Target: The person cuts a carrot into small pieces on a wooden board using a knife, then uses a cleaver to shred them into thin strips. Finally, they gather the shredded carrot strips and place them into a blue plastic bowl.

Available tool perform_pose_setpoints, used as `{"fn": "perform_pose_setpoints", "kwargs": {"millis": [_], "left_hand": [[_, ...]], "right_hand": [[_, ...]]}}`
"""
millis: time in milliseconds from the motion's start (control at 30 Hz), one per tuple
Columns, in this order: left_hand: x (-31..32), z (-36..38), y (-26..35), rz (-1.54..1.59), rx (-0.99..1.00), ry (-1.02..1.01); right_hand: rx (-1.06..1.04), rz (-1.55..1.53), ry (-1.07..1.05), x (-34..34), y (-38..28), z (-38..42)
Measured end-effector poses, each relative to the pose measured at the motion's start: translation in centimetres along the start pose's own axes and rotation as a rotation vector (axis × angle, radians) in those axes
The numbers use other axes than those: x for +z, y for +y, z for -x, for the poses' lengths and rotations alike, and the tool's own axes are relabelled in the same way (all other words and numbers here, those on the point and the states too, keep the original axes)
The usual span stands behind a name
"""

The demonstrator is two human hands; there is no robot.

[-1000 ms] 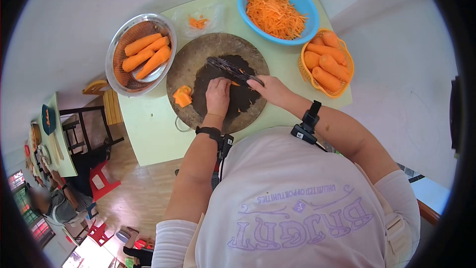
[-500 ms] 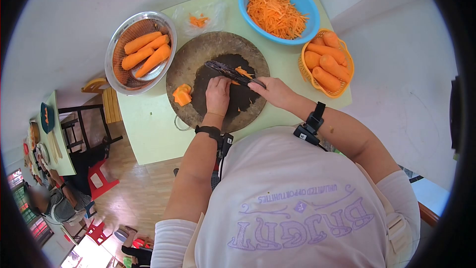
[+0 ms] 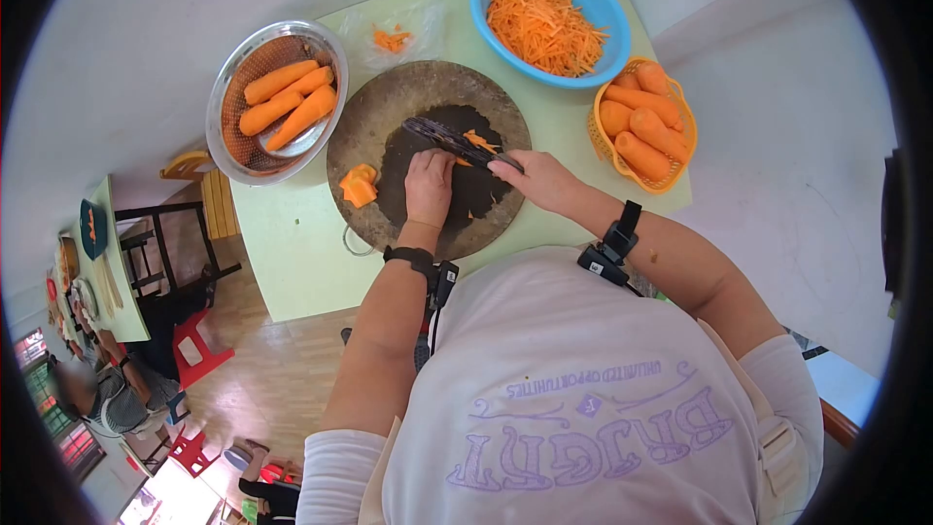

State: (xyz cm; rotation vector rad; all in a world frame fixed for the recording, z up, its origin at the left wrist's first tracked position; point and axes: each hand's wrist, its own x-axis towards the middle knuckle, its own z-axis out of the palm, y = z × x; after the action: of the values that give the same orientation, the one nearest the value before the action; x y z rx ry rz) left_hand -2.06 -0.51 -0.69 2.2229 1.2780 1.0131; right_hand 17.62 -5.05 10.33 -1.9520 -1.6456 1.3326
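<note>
A round wooden chopping board [image 3: 374, 107] with a dark, wet-looking middle lies in front of me. My right hand [image 3: 537, 178] is closed round the handle of a dark cleaver [image 3: 439, 134], whose blade points left across the board. Against the near side of the blade, my left hand [image 3: 428, 190] is curled with its fingertips down. An orange carrot piece [image 3: 462, 162] shows at those fingertips, mostly hidden by hand and blade. Carrot strips [image 3: 479, 142] lie just beyond the cleaver. Several cut carrot chunks [image 3: 358, 186] rest at the board's left edge.
A metal colander [image 3: 226, 141] with peeled carrots stands left of the board. Behind it lies a plastic bag [image 3: 424, 36] with carrot scraps. A blue basin [image 3: 619, 39] of shredded carrot and a yellow basket [image 3: 595, 131] of carrots stand right. Another person [image 3: 121, 394] sits far left.
Almost nothing differs. The whole view has shifted very slightly, while both hands and the cleaver keep the same place on the board.
</note>
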Motion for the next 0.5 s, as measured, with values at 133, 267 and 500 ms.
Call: {"fn": "perform_pose_setpoints", "kwargs": {"millis": [133, 267, 500], "left_hand": [[0.1, 0.0, 0.0, 0.009, -0.006, -0.006], [0.0, 0.0, 0.0, -0.001, -0.022, -0.032], [0.1, 0.0, 0.0, -0.006, -0.003, -0.016]], "right_hand": [[0.031, 0.026, -0.035, -0.2, -0.4, -0.2], [0.005, 0.021, -0.023, 0.3, 0.2, -0.5], [-0.072, 0.040, 0.076, 1.9, 2.0, -1.6]]}}
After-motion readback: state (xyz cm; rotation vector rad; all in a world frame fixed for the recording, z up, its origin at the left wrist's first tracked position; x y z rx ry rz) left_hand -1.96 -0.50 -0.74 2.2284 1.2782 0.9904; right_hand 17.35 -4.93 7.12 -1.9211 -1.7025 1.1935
